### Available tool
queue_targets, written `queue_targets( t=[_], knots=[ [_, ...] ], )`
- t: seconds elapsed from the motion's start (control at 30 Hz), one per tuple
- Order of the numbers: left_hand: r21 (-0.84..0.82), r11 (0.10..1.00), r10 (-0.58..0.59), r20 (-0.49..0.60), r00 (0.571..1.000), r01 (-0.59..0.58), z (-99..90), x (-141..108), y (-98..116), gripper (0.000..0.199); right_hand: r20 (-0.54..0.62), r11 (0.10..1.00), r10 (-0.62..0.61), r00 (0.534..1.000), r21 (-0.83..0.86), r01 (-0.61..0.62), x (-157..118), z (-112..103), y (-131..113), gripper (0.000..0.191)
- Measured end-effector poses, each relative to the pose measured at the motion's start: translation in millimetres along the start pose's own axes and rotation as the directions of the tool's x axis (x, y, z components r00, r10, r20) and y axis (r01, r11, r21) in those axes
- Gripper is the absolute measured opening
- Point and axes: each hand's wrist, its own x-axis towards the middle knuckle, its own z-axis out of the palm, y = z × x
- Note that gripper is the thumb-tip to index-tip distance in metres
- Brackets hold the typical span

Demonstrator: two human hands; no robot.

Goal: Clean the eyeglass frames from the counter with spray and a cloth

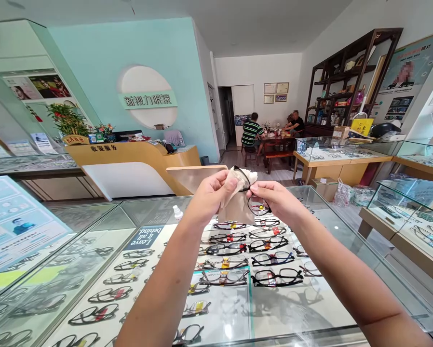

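The black-framed glasses (259, 206) are in the air above the surface (274, 315), a glass-topped display case, with one lens hanging lower than the other. The upper lens lies against a beige cloth (234, 209). The left hand (213, 193) pinches the cloth around this lens, thumb on the near face. The right hand (276, 196) grips the frame near its middle between thumb and fingers; the exact contact point is partly hidden.

Handling: expect low weight, a stiff but thin frame, and smooth lenses that may slip or scratch. Take hold at the rim or bridge; avoid twisting. The cloth is soft and limp.

Surroundings: rows of display glasses (277, 278) lie below the hands. A white bottle (177, 213) stands left of the left hand.
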Motion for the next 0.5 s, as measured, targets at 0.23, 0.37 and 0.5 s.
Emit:
queue_targets(
  t=[0.23, 0.37, 0.5],
  knots=[
    [0.018, 0.996, 0.085, -0.062, 0.994, -0.084, 6.9, 0, -6, 0.05, 0.008, 1.0, 0.002, 1.0, 0.012, -0.003, -2, 0, 0, 0.039],
    [0.065, 0.985, 0.165, -0.124, 0.978, -0.158, 12.4, 2, -11, 0.048, 0.033, 0.996, 0.012, 0.999, 0.085, -0.015, -1, 4, 1, 0.04],
    [0.047, 0.981, 0.194, -0.196, 0.961, -0.188, 21.5, 2, -16, 0.046, 0.07, 0.997, -0.016, 0.997, 0.078, 0.011, 2, 8, 12, 0.042]
  ],
)
